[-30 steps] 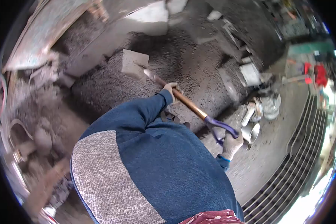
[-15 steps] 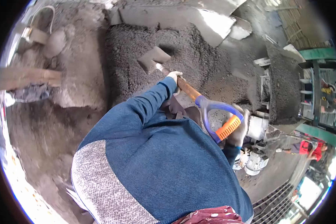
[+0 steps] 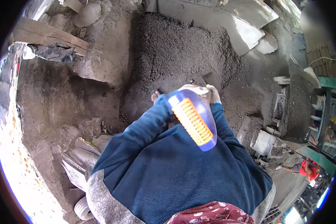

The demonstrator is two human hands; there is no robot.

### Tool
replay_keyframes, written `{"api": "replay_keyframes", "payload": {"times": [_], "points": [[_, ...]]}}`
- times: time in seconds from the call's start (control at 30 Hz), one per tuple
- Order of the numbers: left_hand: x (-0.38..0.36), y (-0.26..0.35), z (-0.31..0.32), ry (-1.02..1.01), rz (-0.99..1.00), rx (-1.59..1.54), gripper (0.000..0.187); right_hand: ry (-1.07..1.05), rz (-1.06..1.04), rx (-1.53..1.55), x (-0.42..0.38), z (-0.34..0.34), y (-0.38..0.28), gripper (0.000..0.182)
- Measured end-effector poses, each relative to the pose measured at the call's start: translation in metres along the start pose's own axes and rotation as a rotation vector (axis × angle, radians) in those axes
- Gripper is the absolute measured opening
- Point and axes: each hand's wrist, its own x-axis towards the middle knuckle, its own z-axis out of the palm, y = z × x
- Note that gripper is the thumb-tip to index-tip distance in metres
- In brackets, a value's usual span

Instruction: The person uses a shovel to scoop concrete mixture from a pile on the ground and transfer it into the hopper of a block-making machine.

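A shovel stands steeply in front of my chest, its blue D-handle with an orange ribbed grip (image 3: 192, 121) close to the camera. My left hand (image 3: 192, 89), in a pale glove, is closed around the shaft just beyond the handle and partly covered by it. My right hand (image 3: 214, 95), also gloved, is closed at the shaft beside the left one. Part of the dark blade (image 3: 211, 79) shows past the hands, at the near side of a heap of dark gravelly material (image 3: 175, 48). Most of the shaft is hidden.
Thick stone-like blocks (image 3: 104, 56) border the heap at left, with a wooden beam (image 3: 48, 33) above them. Pale slabs (image 3: 248, 33) lie at the upper right. A metal frame (image 3: 280, 104) stands at right. Farther off is a person in red (image 3: 308, 170).
The shovel has swung from slanting across the heap to upright before my chest. My right hand has come from beside the D-handle to the shaft near my left hand.
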Motion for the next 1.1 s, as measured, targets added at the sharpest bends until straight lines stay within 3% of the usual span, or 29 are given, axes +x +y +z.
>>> {"api": "replay_keyframes", "payload": {"times": [0.03,0.07,0.2,0.27,0.33,0.37,0.43,0.5,0.57,0.63,0.67,0.7,0.73,0.77,0.83,0.87,0.9,0.97,1.03,1.07,1.1], "points": [[-0.026,0.008,-0.015,0.056,0.158,0.124,0.039,0.005,-0.024,0.128,0.010,-0.020,0.000,0.010],[-0.058,0.033,-0.025,0.049,0.212,0.021,0.048,0.161,-0.039,0.207,0.010,-0.009,-0.005,0.018],[-0.185,0.103,-0.067,-0.094,0.306,-0.580,0.090,0.187,-0.366,-0.016,0.048,0.011,-0.024,0.010],[-0.223,0.100,-0.078,0.458,0.184,-0.501,0.059,0.277,-0.421,-0.103,0.062,0.060,-0.029,0.008],[-0.233,0.116,-0.092,0.696,0.109,-0.723,0.032,0.330,-0.486,-0.113,0.107,0.078,-0.031,0.011],[-0.242,0.096,-0.108,0.749,0.170,-0.796,0.031,0.387,-0.477,-0.106,0.126,0.089,-0.029,0.013],[-0.271,0.050,-0.141,0.782,0.114,-0.752,0.030,0.359,-0.378,-0.114,0.142,0.139,-0.010,0.012],[-0.286,0.001,-0.152,1.109,-0.072,-0.706,0.033,0.318,-0.191,-0.053,0.182,0.150,0.025,0.013],[-0.308,-0.059,-0.147,1.439,-0.225,-0.984,0.037,0.279,-0.077,-0.229,0.217,0.142,0.087,0.014],[-0.362,-0.175,-0.129,1.683,-0.110,-1.066,0.042,0.339,0.090,-0.420,0.220,0.145,0.171,0.014],[-0.394,-0.196,-0.095,1.830,-0.128,-1.074,0.050,0.115,0.095,-0.265,0.230,0.108,0.230,0.011],[-0.425,-0.205,-0.057,1.964,-0.174,-1.059,0.059,0.223,0.196,-0.243,0.213,0.117,0.280,0.007],[-0.454,-0.202,-0.016,2.100,-0.246,-1.024,0.070,0.169,0.368,-0.250,0.192,0.118,0.322,0.006],[-0.474,-0.185,0.020,2.257,-0.347,-0.982,0.069,0.201,0.442,-0.370,0.166,0.130,0.360,0.007],[-0.511,-0.145,0.088,2.556,-0.592,-0.879,0.068,0.187,0.733,-0.271,0.130,0.120,0.444,0.009],[-0.478,-0.084,0.086,2.692,-0.715,-0.770,0.068,0.342,0.821,-0.316,0.109,0.172,0.435,0.013],[-0.509,-0.087,0.108,2.752,-0.837,-0.794,0.068,0.369,0.894,-0.323,0.101,0.178,0.456,0.012],[-0.542,-0.095,0.093,2.678,-0.785,-0.664,0.071,0.496,1.018,-0.348,0.110,0.197,0.468,0.014],[-0.550,-0.111,0.068,2.582,-0.742,-0.540,0.074,0.401,0.934,-0.223,0.156,0.197,0.455,0.015],[-0.520,-0.141,0.010,2.039,0.048,-0.851,0.079,0.283,0.711,-0.150,0.202,0.167,0.460,0.013],[-0.456,-0.165,-0.071,1.999,0.033,-0.755,0.070,0.187,0.586,-0.136,0.276,0.136,0.445,0.020]]}}
